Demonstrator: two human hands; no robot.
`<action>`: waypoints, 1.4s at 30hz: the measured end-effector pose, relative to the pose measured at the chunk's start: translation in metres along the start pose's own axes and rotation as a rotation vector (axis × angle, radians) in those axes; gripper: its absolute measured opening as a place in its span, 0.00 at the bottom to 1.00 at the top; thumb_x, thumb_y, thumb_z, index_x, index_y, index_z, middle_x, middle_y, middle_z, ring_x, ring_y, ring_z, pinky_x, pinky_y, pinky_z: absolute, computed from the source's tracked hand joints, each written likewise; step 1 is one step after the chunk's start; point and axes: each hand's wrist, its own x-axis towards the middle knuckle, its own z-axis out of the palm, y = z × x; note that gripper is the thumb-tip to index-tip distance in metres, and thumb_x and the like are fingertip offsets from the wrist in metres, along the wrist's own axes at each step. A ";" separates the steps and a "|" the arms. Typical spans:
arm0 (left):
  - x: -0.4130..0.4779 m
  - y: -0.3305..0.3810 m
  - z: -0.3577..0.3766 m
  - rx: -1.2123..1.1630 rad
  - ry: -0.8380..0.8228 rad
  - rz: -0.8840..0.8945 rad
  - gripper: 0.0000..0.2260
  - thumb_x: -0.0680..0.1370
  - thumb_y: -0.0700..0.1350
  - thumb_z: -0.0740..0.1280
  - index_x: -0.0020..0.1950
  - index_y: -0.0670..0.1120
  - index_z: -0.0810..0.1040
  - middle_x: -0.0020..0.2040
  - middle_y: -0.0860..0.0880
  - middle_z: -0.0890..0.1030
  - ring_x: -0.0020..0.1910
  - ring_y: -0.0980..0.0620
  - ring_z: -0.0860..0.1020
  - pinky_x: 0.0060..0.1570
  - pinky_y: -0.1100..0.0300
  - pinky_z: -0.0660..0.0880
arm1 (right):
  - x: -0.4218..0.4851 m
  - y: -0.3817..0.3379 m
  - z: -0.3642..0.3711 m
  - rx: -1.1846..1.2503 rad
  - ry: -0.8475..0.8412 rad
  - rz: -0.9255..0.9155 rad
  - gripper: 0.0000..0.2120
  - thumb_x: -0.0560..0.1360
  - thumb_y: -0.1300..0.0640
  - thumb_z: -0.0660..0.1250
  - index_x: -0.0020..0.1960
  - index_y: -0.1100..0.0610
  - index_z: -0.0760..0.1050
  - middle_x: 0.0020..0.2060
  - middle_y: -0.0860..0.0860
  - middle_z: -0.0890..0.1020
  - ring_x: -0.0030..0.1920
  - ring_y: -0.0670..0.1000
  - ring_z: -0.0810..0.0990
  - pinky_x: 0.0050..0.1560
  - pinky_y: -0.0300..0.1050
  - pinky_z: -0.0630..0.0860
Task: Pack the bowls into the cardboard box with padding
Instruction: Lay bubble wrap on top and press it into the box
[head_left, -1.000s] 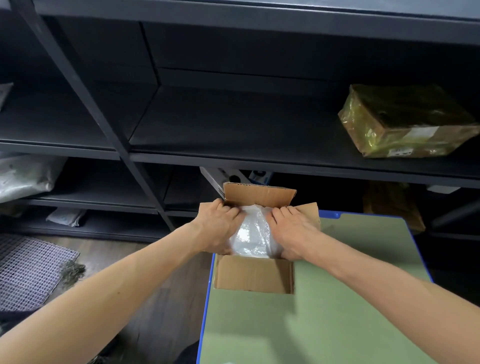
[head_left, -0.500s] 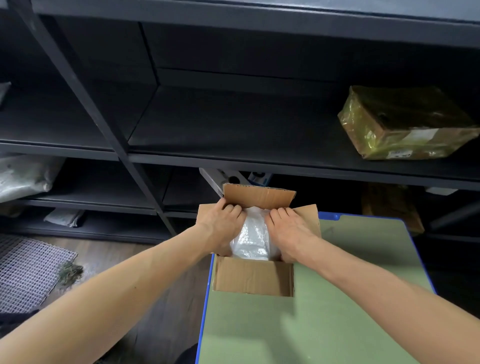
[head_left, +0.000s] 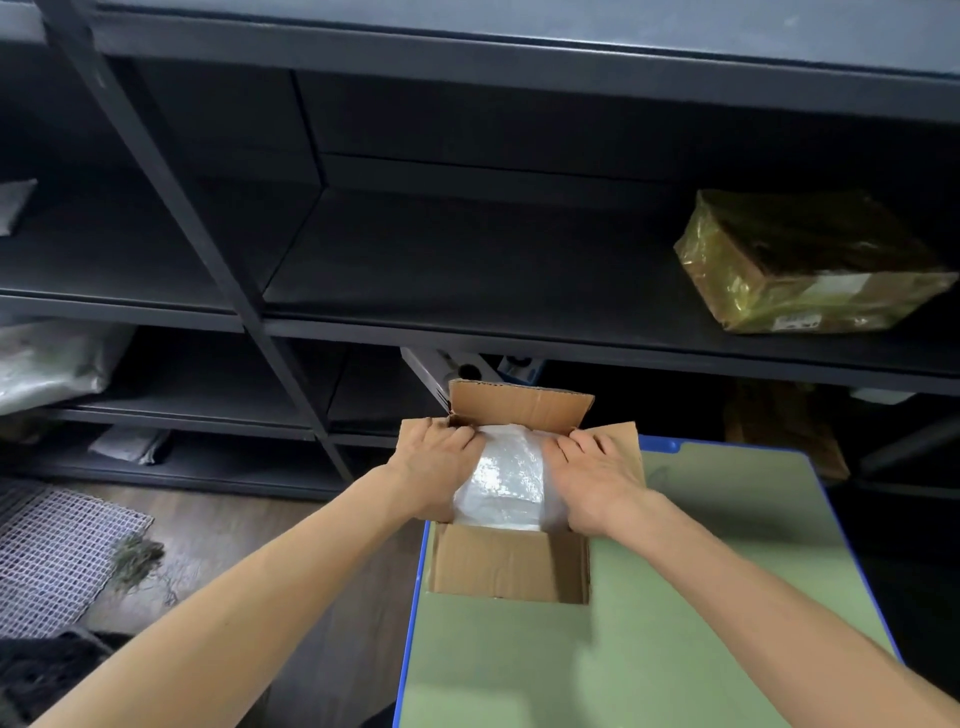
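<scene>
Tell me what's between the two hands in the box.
A plastic-wrapped bundle fills the gap between the left hand and the right hand, sitting inside the open cardboard box. The head view shows it, both hands touching its sides.

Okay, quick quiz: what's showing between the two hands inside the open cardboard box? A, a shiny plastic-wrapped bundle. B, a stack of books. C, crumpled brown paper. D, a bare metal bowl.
A: a shiny, whitish plastic-wrapped bundle fills the open cardboard box, with the left hand and the right hand resting on either side of it.
</scene>
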 end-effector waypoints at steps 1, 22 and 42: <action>-0.002 0.000 -0.002 -0.007 -0.019 -0.001 0.36 0.71 0.51 0.72 0.75 0.46 0.60 0.70 0.49 0.67 0.71 0.45 0.64 0.71 0.50 0.60 | -0.003 0.002 -0.001 0.008 -0.005 -0.002 0.39 0.70 0.59 0.67 0.77 0.58 0.54 0.74 0.53 0.64 0.75 0.55 0.58 0.76 0.49 0.53; -0.014 0.073 0.022 -0.214 0.272 0.054 0.23 0.85 0.52 0.53 0.80 0.54 0.52 0.81 0.46 0.52 0.80 0.46 0.50 0.77 0.44 0.50 | -0.059 0.032 0.012 0.607 0.440 0.184 0.23 0.75 0.64 0.63 0.70 0.58 0.68 0.67 0.55 0.66 0.45 0.60 0.77 0.39 0.47 0.68; -0.027 0.052 0.047 -0.331 0.573 -0.030 0.19 0.82 0.52 0.58 0.71 0.48 0.72 0.70 0.45 0.73 0.70 0.46 0.71 0.70 0.42 0.67 | -0.041 -0.019 0.042 0.506 0.540 -0.009 0.17 0.77 0.55 0.69 0.64 0.57 0.75 0.58 0.47 0.74 0.54 0.53 0.74 0.53 0.49 0.78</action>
